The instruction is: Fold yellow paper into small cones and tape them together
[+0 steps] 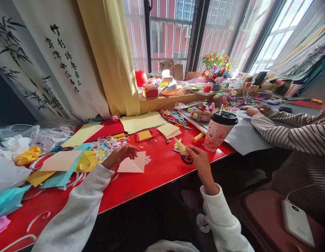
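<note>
My right hand (pixel 201 161) pinches a folded piece of pale yellow paper (pixel 181 147) above the table's front edge. Just beneath it lie scissors with black handles (pixel 187 159), partly hidden by the paper and my fingers. Over on the left, my left hand (pixel 120 156) hovers with fingers stretched out and nothing in them. It is nearest to a pale pink paper square (pixel 134 164) with a crease, which lies flat on the red table (pixel 154 178). White paper strips (pixel 113 143) lie in a tangle behind that hand.
A lidded paper cup with a straw (pixel 219 131) stands right of my right hand, beside a yellow glue stick (pixel 198 137). Yellow sheets (pixel 142 122) and a woven basket (pixel 201 113) lie farther back. At right, a co-worker's striped sleeve (pixel 288 134) rests on a grey mat (pixel 246 136).
</note>
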A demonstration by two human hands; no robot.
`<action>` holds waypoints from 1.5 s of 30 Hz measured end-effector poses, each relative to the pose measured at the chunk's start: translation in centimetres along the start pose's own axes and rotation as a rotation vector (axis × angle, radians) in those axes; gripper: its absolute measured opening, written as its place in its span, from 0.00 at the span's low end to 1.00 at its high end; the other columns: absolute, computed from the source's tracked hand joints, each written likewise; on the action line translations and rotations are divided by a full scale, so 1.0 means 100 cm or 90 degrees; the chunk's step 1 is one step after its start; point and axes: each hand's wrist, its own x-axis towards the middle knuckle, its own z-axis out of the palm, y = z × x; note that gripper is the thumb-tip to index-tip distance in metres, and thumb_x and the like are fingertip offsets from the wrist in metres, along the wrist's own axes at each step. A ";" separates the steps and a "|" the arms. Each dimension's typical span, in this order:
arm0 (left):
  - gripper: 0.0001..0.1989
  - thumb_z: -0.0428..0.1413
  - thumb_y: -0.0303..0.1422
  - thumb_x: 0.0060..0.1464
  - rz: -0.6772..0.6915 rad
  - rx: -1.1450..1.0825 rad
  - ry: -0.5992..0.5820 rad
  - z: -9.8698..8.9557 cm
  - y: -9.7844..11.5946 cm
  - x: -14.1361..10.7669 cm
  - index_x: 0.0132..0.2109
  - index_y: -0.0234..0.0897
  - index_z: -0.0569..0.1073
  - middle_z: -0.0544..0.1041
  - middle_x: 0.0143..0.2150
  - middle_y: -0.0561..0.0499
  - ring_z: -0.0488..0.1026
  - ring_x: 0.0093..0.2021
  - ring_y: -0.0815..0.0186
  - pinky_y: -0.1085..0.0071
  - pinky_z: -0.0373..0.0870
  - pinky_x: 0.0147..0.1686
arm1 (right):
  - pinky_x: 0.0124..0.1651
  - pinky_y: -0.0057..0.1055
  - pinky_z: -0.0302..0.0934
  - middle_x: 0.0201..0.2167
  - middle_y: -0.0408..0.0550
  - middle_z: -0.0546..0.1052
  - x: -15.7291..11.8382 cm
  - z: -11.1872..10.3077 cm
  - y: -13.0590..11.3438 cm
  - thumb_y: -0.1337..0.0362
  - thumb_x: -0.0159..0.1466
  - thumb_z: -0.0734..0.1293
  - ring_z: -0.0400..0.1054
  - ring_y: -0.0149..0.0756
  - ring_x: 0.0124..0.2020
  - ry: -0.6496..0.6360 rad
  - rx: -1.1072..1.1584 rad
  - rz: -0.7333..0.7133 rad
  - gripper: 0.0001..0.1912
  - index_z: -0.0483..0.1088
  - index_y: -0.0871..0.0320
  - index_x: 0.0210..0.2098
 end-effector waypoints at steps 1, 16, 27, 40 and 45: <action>0.24 0.46 0.51 0.53 0.001 0.002 0.041 -0.003 0.000 0.000 0.40 0.35 0.74 0.73 0.33 0.44 0.68 0.34 0.63 0.68 0.64 0.35 | 0.25 0.29 0.60 0.27 0.51 0.76 0.012 -0.010 0.005 0.55 0.56 0.62 0.69 0.34 0.22 0.064 -0.067 -0.008 0.22 0.71 0.64 0.43; 0.26 0.47 0.51 0.52 0.010 0.029 -0.063 0.008 0.007 -0.003 0.45 0.33 0.71 0.72 0.32 0.44 0.68 0.34 0.61 0.65 0.64 0.35 | 0.35 0.37 0.57 0.32 0.61 0.76 0.051 -0.012 0.026 0.57 0.63 0.56 0.70 0.48 0.35 0.130 -0.663 -0.033 0.20 0.73 0.61 0.42; 0.24 0.44 0.49 0.55 0.022 0.107 -0.028 -0.001 0.007 -0.004 0.42 0.35 0.73 0.73 0.32 0.45 0.69 0.33 0.63 0.66 0.64 0.36 | 0.39 0.31 0.55 0.39 0.59 0.75 0.051 -0.015 0.026 0.60 0.66 0.51 0.68 0.40 0.39 0.114 -0.607 -0.131 0.21 0.70 0.64 0.45; 0.42 0.58 0.53 0.35 -0.125 0.767 -0.089 -0.026 -0.035 0.021 0.55 0.34 0.61 0.59 0.60 0.38 0.49 0.61 0.44 0.48 0.45 0.56 | 0.27 0.25 0.51 0.23 0.46 0.75 -0.016 0.094 -0.059 0.59 0.64 0.58 0.66 0.29 0.23 -0.345 -0.386 -0.440 0.15 0.73 0.58 0.29; 0.19 0.57 0.43 0.42 -0.032 0.605 0.081 -0.038 -0.032 0.024 0.38 0.36 0.65 0.71 0.41 0.45 0.68 0.44 0.57 0.61 0.62 0.46 | 0.26 0.23 0.52 0.21 0.45 0.72 0.040 0.166 -0.069 0.55 0.63 0.56 0.63 0.26 0.22 -0.403 -0.135 -0.342 0.19 0.70 0.61 0.27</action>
